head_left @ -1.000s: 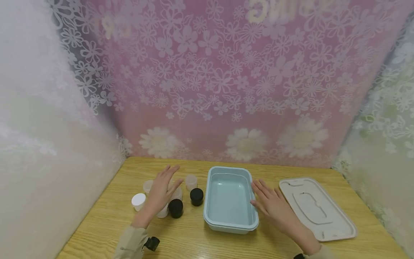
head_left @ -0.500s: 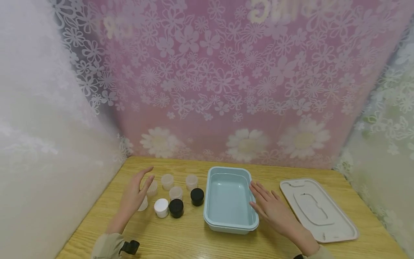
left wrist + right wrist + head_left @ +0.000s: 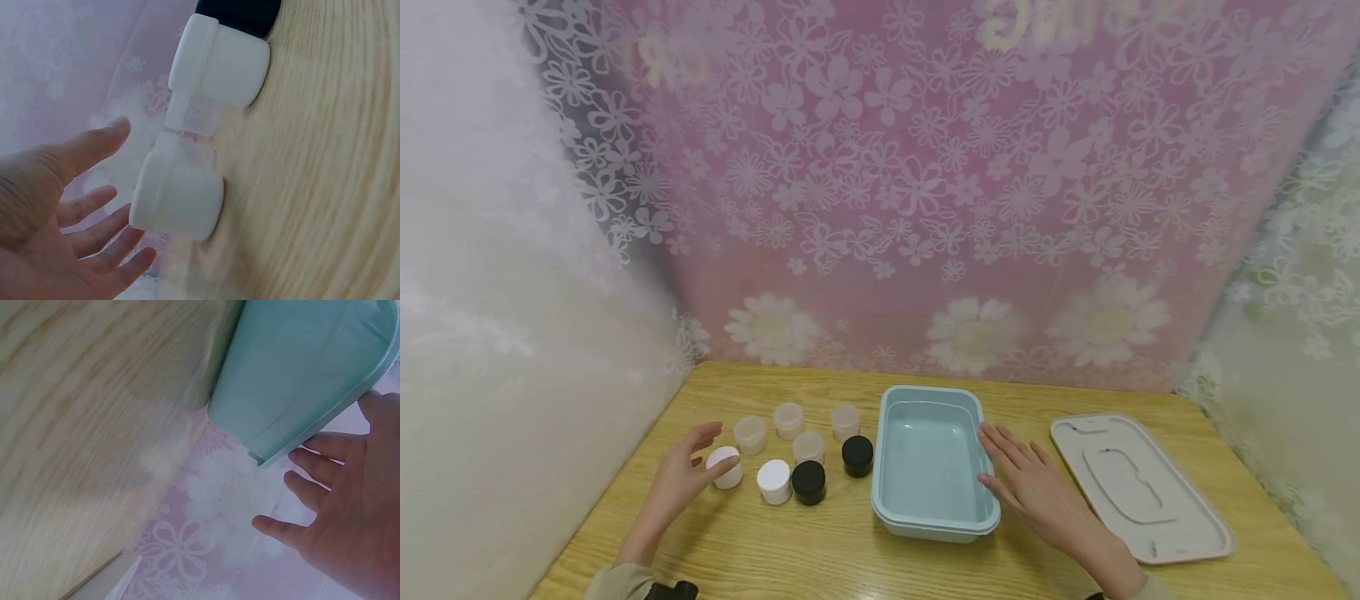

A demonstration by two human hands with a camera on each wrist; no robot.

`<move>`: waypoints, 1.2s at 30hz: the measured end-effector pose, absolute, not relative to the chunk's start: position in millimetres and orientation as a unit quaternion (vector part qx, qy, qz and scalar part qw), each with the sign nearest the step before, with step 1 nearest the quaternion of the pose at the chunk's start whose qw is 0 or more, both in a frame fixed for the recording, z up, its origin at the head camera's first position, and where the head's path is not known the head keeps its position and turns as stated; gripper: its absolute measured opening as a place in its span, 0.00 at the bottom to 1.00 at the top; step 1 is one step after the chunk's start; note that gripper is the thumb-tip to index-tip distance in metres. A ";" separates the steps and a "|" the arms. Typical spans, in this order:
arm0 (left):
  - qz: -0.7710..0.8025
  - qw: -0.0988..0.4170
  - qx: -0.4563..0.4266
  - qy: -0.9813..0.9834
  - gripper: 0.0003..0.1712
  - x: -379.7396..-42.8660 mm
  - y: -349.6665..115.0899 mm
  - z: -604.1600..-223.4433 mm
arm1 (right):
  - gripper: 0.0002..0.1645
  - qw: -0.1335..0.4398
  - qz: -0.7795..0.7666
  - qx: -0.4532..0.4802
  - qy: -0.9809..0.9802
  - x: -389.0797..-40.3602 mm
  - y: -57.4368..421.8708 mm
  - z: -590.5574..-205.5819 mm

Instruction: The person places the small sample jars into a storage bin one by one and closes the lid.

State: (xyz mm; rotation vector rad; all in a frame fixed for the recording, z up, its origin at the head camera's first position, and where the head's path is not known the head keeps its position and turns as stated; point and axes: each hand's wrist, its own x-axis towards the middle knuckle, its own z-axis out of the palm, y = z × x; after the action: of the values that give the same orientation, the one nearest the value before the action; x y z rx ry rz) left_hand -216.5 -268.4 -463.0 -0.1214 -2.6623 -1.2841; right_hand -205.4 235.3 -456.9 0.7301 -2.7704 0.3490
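At the left of the table, my left hand (image 3: 681, 475) reaches around the outermost white jar (image 3: 726, 468). In the left wrist view the thumb (image 3: 100, 147) stands apart from that jar, and the fingers lie beside it without gripping. A second white-lidded jar (image 3: 774, 482) stands to its right, next to a black-lidded jar (image 3: 808, 483). Another black-lidded jar (image 3: 857, 457) is close to the light blue plastic box (image 3: 936, 533). My right hand (image 3: 1037, 492) has its fingers extended, fingertips touching the right rim of the box, as the right wrist view also shows.
Several translucent jars, one of them the clear jar (image 3: 750, 435), stand behind the white and black ones. A whitish box lid (image 3: 1138, 483) lies flat on the right of the wooden table (image 3: 820, 558). Flowered curtains (image 3: 880, 208) enclose the back and sides.
My left hand has moved left and toward me, from above the middle jars to the leftmost white jar, uncovering the others. My right hand stays at the box rim.
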 end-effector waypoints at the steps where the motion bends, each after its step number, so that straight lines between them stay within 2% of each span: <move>1: -0.436 0.077 -0.037 -0.896 0.40 -215.3 -269.6 -464.5 | 0.39 0.128 0.119 0.251 -0.952 -205.2 235.2 -457.1; 5: -0.458 0.044 -0.031 -0.887 0.41 -213.5 -272.8 -471.1 | 0.39 0.126 0.126 0.251 -0.951 -204.6 234.6 -457.3; 15: -0.459 0.033 0.016 -0.888 0.34 -212.0 -277.5 -478.7 | 0.37 0.134 0.095 0.255 -0.953 -204.6 232.1 -458.6; 27: -0.456 0.055 0.018 -0.888 0.36 -211.0 -270.2 -452.5 | 0.37 0.157 0.074 0.264 -0.949 -204.3 233.9 -460.6; 36: -0.470 0.085 -0.011 -0.878 0.34 -214.8 -241.6 -435.6 | 0.37 0.166 0.068 0.270 -0.946 -205.2 234.8 -459.5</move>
State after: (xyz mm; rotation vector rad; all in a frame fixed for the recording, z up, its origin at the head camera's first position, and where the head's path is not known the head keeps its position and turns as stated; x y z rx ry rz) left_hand -214.8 -241.6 -435.6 -0.0340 -2.6195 -1.4026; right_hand -205.2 234.8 -459.5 0.7698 -2.6935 0.1937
